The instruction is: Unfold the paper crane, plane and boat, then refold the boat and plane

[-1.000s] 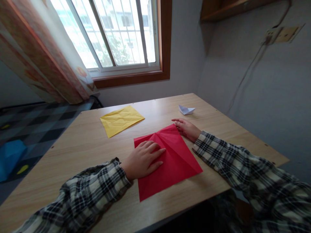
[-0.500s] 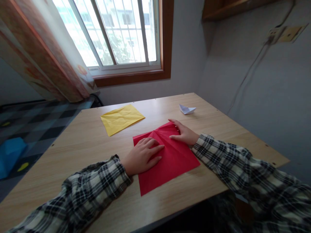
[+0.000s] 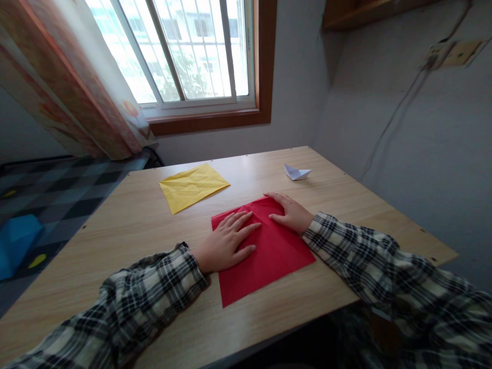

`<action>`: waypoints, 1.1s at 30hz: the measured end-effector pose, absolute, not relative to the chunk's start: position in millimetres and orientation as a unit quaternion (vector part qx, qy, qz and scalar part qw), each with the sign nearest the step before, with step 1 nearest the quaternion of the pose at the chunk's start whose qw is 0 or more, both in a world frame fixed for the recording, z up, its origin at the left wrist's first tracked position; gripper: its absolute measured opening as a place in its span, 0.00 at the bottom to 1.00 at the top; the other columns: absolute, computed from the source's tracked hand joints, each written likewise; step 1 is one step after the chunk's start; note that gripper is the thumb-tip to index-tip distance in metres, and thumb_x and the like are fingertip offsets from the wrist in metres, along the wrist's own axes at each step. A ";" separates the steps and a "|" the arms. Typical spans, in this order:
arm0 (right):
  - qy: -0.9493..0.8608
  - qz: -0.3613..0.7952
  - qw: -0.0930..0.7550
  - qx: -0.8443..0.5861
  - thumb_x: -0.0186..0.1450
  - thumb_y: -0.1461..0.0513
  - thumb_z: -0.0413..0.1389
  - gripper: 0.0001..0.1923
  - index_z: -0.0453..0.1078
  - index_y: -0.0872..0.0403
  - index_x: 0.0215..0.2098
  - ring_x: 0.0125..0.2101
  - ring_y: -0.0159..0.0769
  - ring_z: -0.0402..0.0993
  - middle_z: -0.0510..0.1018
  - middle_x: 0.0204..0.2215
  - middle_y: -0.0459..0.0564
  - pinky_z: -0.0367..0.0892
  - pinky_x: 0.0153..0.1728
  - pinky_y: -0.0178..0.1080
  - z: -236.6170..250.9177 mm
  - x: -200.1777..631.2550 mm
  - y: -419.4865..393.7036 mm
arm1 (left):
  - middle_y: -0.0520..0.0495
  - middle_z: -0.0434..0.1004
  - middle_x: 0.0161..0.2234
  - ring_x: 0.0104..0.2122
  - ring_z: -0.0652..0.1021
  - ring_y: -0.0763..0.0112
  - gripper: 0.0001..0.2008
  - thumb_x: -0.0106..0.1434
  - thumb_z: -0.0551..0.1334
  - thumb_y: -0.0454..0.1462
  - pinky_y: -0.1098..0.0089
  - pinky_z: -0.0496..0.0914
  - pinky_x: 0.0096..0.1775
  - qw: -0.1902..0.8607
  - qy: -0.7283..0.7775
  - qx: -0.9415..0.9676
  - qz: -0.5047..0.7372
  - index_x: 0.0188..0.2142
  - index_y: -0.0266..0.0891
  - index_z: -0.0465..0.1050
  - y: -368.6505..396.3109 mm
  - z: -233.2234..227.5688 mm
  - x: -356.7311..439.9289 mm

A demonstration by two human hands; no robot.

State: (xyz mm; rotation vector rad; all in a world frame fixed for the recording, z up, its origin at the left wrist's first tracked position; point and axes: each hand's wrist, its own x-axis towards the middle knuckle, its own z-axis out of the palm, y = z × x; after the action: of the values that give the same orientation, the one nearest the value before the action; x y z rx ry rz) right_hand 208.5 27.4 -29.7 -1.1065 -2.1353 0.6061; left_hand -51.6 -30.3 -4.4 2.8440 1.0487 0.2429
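Note:
A sheet of red paper [image 3: 265, 271] with creases fanning out from near its far edge lies on the wooden table [image 3: 184, 328]. My left hand [image 3: 226, 243] rests flat on its left part, fingers spread, pressing it to the tabletop. Along the far right edge of the sheet lies my right hand [image 3: 290, 211]. Its fingers reach over that edge, and its thumb is spread apart on the red surface. The underside of the paper is hidden.
A creased yellow paper sheet [image 3: 196, 187] lies at the back left of the table. Back right stands a small white paper boat [image 3: 296, 172]. A blue folded paper [image 3: 19, 241] is on the checked cloth [image 3: 69, 189] at left. Behind are a window and a wall.
My left hand has slid slightly up the red paper, its fingertips covering the crease point. My right hand's fingers have come down and lie flatter over the far edge.

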 end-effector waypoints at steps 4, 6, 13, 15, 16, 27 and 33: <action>-0.823 0.223 0.299 -0.428 0.60 0.64 0.61 0.24 0.73 0.53 0.55 0.53 0.46 0.70 0.74 0.51 0.58 0.62 0.60 0.51 -28.3 207.2 26.6 | 0.38 0.54 0.69 0.69 0.56 0.49 0.30 0.71 0.52 0.51 0.44 0.53 0.66 0.048 0.348 0.934 0.066 0.68 0.43 0.58 -29.9 -4.5 -51.6; -0.822 0.220 0.299 -0.432 0.60 0.64 0.61 0.22 0.74 0.52 0.53 0.52 0.45 0.70 0.73 0.50 0.56 0.63 0.59 0.50 -27.7 206.9 25.3 | 0.39 0.55 0.69 0.69 0.56 0.50 0.30 0.71 0.52 0.52 0.44 0.52 0.66 0.047 0.347 0.935 0.065 0.68 0.45 0.58 -29.9 -4.3 -51.4; -0.817 0.218 0.281 -0.454 0.62 0.63 0.61 0.20 0.75 0.53 0.53 0.50 0.45 0.70 0.72 0.49 0.57 0.64 0.58 0.49 -24.3 205.9 22.3 | 0.39 0.55 0.69 0.68 0.57 0.49 0.30 0.70 0.53 0.52 0.44 0.52 0.66 0.054 0.348 0.934 0.061 0.68 0.47 0.58 -29.9 -3.3 -50.7; -0.818 0.214 0.275 -0.457 0.61 0.64 0.61 0.20 0.75 0.54 0.53 0.50 0.45 0.70 0.72 0.49 0.58 0.64 0.57 0.49 -24.2 205.9 22.7 | 0.39 0.55 0.69 0.68 0.57 0.48 0.29 0.70 0.53 0.52 0.43 0.52 0.65 0.056 0.348 0.934 0.062 0.68 0.47 0.58 -30.0 -2.8 -50.7; -0.820 0.212 0.274 -0.456 0.61 0.64 0.61 0.21 0.75 0.54 0.53 0.50 0.45 0.70 0.72 0.49 0.58 0.65 0.57 0.49 -24.5 205.9 23.0 | 0.39 0.55 0.69 0.68 0.57 0.48 0.29 0.70 0.53 0.51 0.43 0.52 0.65 0.057 0.349 0.933 0.061 0.67 0.47 0.59 -30.1 -2.5 -50.7; -0.838 0.207 0.353 -0.361 0.59 0.70 0.55 0.42 0.52 0.48 0.70 0.59 0.46 0.67 0.69 0.60 0.55 0.60 0.63 0.51 -27.7 203.8 17.7 | 0.38 0.56 0.69 0.67 0.58 0.47 0.27 0.70 0.54 0.50 0.42 0.55 0.64 0.058 0.350 0.933 0.066 0.65 0.46 0.63 -31.4 0.1 -50.4; -0.818 0.230 0.370 -0.377 0.60 0.69 0.55 0.45 0.47 0.44 0.72 0.50 0.43 0.75 0.78 0.51 0.51 0.68 0.56 0.49 -22.5 203.2 13.8 | 0.40 0.57 0.68 0.67 0.58 0.48 0.27 0.70 0.54 0.51 0.42 0.54 0.65 0.060 0.346 0.933 0.080 0.66 0.48 0.61 -30.4 -2.6 -51.7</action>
State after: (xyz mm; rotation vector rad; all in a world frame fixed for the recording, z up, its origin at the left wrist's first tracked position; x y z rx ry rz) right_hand 203.2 13.8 -22.5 -0.9662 -2.0986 0.5896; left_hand -51.7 -30.4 -2.6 2.8235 1.0480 0.2409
